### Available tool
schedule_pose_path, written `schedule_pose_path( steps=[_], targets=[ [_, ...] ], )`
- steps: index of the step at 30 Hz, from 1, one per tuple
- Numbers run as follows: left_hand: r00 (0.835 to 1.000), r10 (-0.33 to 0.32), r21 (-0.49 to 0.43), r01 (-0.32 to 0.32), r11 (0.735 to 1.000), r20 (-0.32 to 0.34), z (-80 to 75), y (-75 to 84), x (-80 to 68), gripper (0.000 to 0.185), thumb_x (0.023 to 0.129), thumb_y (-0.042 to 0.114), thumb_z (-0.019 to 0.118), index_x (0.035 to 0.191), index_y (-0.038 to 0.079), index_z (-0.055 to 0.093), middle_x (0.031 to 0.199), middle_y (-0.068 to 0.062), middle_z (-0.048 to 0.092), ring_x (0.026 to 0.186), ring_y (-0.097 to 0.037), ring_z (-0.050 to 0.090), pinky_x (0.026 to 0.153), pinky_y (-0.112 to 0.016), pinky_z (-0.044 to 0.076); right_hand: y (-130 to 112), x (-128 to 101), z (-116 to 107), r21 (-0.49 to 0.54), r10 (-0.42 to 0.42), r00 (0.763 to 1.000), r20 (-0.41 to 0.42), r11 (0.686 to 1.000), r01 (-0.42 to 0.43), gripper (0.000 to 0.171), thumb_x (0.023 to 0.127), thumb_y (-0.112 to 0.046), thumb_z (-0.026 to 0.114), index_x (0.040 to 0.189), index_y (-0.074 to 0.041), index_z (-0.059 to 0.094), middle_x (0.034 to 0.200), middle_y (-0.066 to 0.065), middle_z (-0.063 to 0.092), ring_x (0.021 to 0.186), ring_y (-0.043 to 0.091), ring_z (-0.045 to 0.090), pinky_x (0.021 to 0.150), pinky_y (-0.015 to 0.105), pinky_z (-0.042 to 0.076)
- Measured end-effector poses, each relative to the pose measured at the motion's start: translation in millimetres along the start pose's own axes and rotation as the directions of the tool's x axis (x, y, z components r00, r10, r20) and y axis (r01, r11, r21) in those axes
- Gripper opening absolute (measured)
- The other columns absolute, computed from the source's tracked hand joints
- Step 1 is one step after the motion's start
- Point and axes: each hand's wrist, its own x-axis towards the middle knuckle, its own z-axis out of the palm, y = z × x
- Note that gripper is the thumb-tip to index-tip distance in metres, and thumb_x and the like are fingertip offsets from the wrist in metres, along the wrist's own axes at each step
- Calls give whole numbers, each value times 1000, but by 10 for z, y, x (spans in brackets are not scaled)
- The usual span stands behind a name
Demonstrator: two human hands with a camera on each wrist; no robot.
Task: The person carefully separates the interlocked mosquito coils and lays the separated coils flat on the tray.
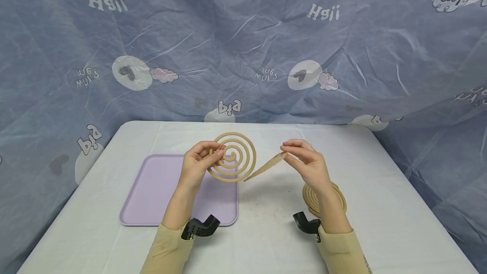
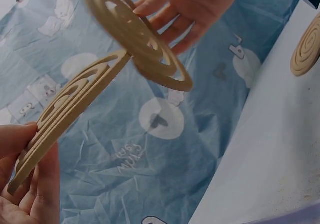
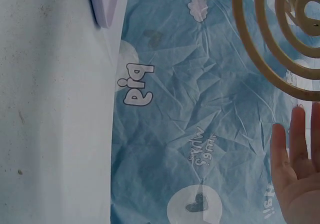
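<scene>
In the head view my left hand [image 1: 195, 164] pinches a tan mosquito coil [image 1: 254, 157] at its left side, thumb in front, its spiral face towards me. My right hand [image 1: 310, 164] holds a second mosquito coil [image 1: 266, 167] by its upper right edge, so it shows nearly edge-on and slopes down to the left. Its lower tip overlaps the first coil's rim here. From the left wrist the left coil [image 2: 75, 111] rises tilted from my fingertips, its far end right at the right-hand coil [image 2: 182, 84]. The right wrist view shows some straight right-hand fingers [image 3: 297, 134] below a coil [image 3: 250, 49].
A lilac tray [image 1: 152, 193] lies on the white table [image 1: 380, 206], below and behind my left forearm. More mosquito coils [image 1: 312, 200] lie on the table, partly hidden by my right forearm. Small crumbs dot the tabletop between. A blue patterned cloth [image 1: 236, 54] hangs behind.
</scene>
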Motion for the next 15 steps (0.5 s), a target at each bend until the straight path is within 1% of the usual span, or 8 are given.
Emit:
schedule_pose_path(
  steps=[1, 2, 6, 8, 12, 15],
  targets=[
    [1000, 0, 1, 0, 1000, 7, 0, -1, 1, 16, 83, -4, 67, 98, -4, 62, 88, -4, 71, 72, -13, 66, 57, -21, 50, 10, 0, -1, 13, -8, 1000, 10, 1000, 8, 24, 83, 15, 61, 105, 9, 67, 108, 8, 62, 102, 18, 57, 88, 26, 49],
    [1000, -1, -1, 1, 1000, 11, 0, 0, 2, 16, 83, -4, 67, 98, -3, 62, 88, -4, 71, 72, -13, 66, 57, -21, 50, 22, 0, -4, 13, -6, 1000, 16, 1000, 6, 25, 82, 14, 62, 106, 8, 67, 105, 6, 65, 101, 17, 58, 87, 26, 49],
    [1000, -11, -8, 11, 1000, 12, -6, 7, 4, 15, 83, -5, 66, 96, 2, 64, 88, -3, 71, 71, -13, 66, 57, -21, 50, 60, -10, -5, 65, 26, 999, 31, 998, -28, 29, 82, 13, 63, 109, 7, 66, 97, 0, 70, 85, 14, 66, 73, 26, 55],
    [1000, -16, -12, 16, 1000, 7, -8, 15, 5, 15, 83, -5, 66, 94, 5, 64, 88, -3, 71, 70, -12, 65, 57, -21, 50, 75, -14, 5, 75, 34, 999, 25, 997, -36, 30, 81, 13, 64, 110, 6, 65, 93, 0, 70, 79, 14, 67, 69, 28, 56],
    [1000, -26, 3, 26, 1000, 3, -35, 16, 8, 15, 84, -5, 66, 94, 6, 65, 88, -2, 71, 68, -12, 64, 56, -20, 49, 107, -16, 43, 139, 42, 999, 19, 989, -44, 22, 81, 14, 64, 102, 8, 63, 90, 3, 70, 75, 16, 67, 66, 30, 56],
    [999, -35, 19, 35, 999, -4, -88, 2, 15, 14, 84, -4, 67, 95, 4, 64, 88, -2, 71, 66, -12, 63, 56, -20, 50, 146, -21, 88, 172, 89, 996, 6, 981, -88, 15, 81, 14, 64, 94, 7, 65, 87, 4, 70, 75, 16, 67, 65, 31, 56]
  ],
)
